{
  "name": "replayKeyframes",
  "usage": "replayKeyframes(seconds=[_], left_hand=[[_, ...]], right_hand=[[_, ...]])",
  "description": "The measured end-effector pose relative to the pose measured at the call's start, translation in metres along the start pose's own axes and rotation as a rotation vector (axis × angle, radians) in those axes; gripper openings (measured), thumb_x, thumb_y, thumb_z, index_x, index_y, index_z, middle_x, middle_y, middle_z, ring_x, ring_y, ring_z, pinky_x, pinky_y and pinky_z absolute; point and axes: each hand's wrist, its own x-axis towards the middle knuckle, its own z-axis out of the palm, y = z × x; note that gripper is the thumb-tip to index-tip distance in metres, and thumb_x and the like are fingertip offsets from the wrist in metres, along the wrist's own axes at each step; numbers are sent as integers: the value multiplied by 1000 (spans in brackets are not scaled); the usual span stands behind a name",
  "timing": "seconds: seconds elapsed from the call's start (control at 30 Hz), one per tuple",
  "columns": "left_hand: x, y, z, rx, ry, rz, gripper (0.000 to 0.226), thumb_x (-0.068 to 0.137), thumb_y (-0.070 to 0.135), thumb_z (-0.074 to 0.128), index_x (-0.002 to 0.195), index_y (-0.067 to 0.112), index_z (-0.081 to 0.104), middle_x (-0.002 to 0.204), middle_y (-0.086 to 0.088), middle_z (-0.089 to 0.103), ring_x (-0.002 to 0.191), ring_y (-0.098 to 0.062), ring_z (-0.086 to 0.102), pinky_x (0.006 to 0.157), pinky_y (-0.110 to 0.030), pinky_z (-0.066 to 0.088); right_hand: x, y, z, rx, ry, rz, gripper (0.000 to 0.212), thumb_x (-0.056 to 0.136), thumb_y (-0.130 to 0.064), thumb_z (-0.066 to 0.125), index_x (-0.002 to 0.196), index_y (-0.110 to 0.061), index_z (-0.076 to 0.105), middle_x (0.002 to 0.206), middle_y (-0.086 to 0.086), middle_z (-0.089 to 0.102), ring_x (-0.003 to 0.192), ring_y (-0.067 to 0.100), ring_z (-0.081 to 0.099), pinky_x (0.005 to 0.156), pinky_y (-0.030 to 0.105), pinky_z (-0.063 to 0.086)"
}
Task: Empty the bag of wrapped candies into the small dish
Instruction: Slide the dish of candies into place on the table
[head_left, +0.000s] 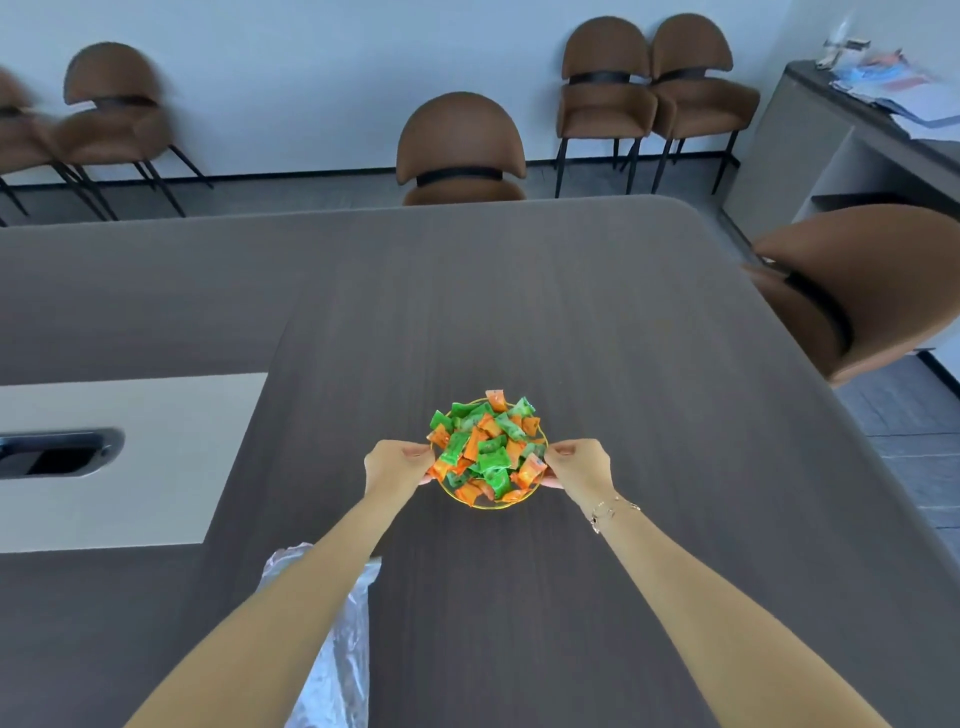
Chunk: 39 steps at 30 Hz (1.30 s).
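A small clear dish with a gold rim (485, 505) stands on the dark wooden table (519, 291), heaped with green and orange wrapped candies (485, 447). My left hand (397, 462) grips the dish's left edge and my right hand (577, 464) grips its right edge, fingers curled under the rim. The clear plastic bag (337, 639) lies flat and crumpled on the table near me, partly hidden under my left forearm. It looks empty.
A pale inset panel (130, 462) with a black cable slot (57, 451) sits at the left of the table. Brown chairs stand behind the table (460, 148) and at its right edge (862, 291). A grey counter with papers (883, 98) is at far right.
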Motion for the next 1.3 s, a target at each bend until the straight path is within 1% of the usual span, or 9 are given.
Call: replayKeyframes(seconds=[0.13,0.23,0.43,0.53,0.63,0.87,0.97,1.2,1.3], left_hand=[[30,-3,14,-13,11,-24,22,84,22,67,62,20,71,79,-8,74,63,-14,69,57,-15,50],[48,-9,23,-25,18,-43,20,84,23,66,67,16,75,78,-8,75,67,-14,70,58,-15,48],[73,-17,39,-44,20,-31,26,83,24,68,57,26,69,73,-6,74,69,-14,70,57,-15,47],[77,-23,44,-83,34,-42,12,83,24,70,74,20,76,73,-3,73,73,-16,71,56,-13,47],[78,-30,45,-131,44,-70,18,82,27,71,92,13,77,79,-4,75,72,-12,70,59,-12,49],[83,-36,50,-162,54,-124,23,85,22,69,104,9,73,88,-7,73,69,-9,67,77,-27,55],[83,-35,51,-160,63,-121,23,86,21,68,104,8,73,87,-7,72,70,-11,67,75,-27,55],[78,-31,51,-102,71,-40,19,88,18,64,101,7,74,81,-5,70,78,-19,68,66,-18,50],[77,-31,49,-50,51,-9,16,89,17,62,93,10,76,81,-8,72,80,-23,70,67,-22,53]], right_hand=[[36,0,12,-23,-5,3,27,89,-3,48,88,8,73,87,17,72,71,25,72,42,8,50],[58,3,20,-40,-1,-2,27,90,-4,48,89,6,74,93,19,74,81,30,73,44,9,52],[86,17,27,-46,26,7,27,93,-5,47,94,3,73,98,19,73,84,30,73,46,7,53],[93,21,29,-21,43,4,26,93,-7,49,93,0,74,95,17,73,85,30,73,46,6,52],[94,23,31,28,44,8,24,93,-9,51,95,-2,74,91,13,73,86,28,73,49,7,53],[97,30,32,108,47,41,21,93,-11,54,99,-3,73,92,12,73,79,22,71,69,25,60],[98,31,33,111,48,35,21,94,-11,54,99,-2,72,93,12,72,86,25,72,76,31,60],[98,30,34,46,61,-1,24,95,-12,51,98,-2,72,95,13,73,87,27,72,75,30,59],[98,29,34,35,51,12,23,95,-13,51,100,-2,71,98,14,73,88,27,72,76,30,60]])
